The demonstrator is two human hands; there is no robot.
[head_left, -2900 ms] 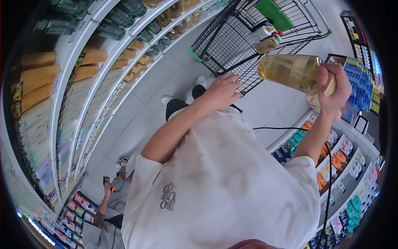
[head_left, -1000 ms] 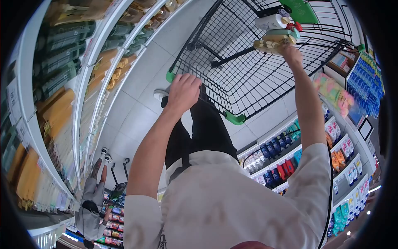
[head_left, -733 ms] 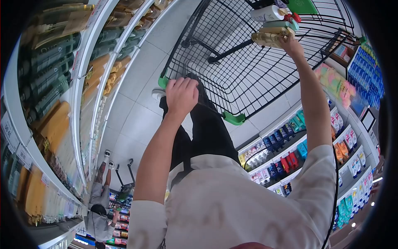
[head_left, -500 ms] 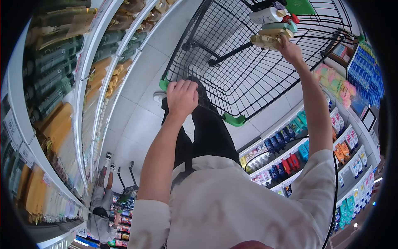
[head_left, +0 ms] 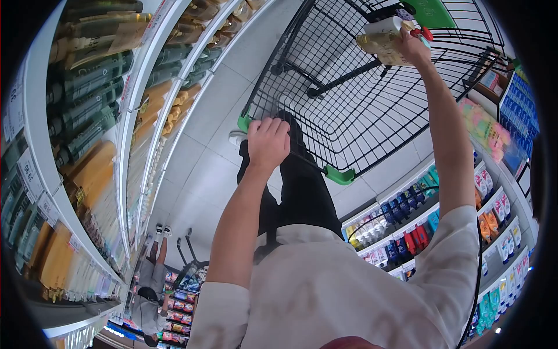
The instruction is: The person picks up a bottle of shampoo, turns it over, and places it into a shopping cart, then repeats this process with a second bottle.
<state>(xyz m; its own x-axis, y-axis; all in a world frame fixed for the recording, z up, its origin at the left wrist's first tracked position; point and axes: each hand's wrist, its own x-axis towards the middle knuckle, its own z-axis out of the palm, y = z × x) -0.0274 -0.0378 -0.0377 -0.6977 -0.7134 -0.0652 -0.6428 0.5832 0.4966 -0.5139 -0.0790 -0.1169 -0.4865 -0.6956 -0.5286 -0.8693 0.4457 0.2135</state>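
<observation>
My left hand (head_left: 269, 142) is closed around the handle of a black wire shopping cart (head_left: 372, 125), between its green corner pieces. Far inside the cart, my right hand (head_left: 416, 49) grips a pale gold, see-through bottle (head_left: 375, 42) near its cap end. The bottle lies on its side over other bottles. A white bottle (head_left: 383, 25) lies just beyond it, partly covered. A cream-coloured bottle (head_left: 392, 57) shows below it. Red and mint-green parts of other bottles peek out by my right fingers.
Shelves of gold and dark green bottles (head_left: 93, 87) rise at the left. Lower right, shelves hold colourful tubes and packs (head_left: 415, 237). Pink and yellow packs (head_left: 488, 131) stand beyond the cart's right side. A person in grey (head_left: 148, 302) stands in the aisle near another cart.
My right hand has moved the gold bottle farther from me, so it now overlaps the white bottle. My left hand stays on the handle. The view has shifted slightly.
</observation>
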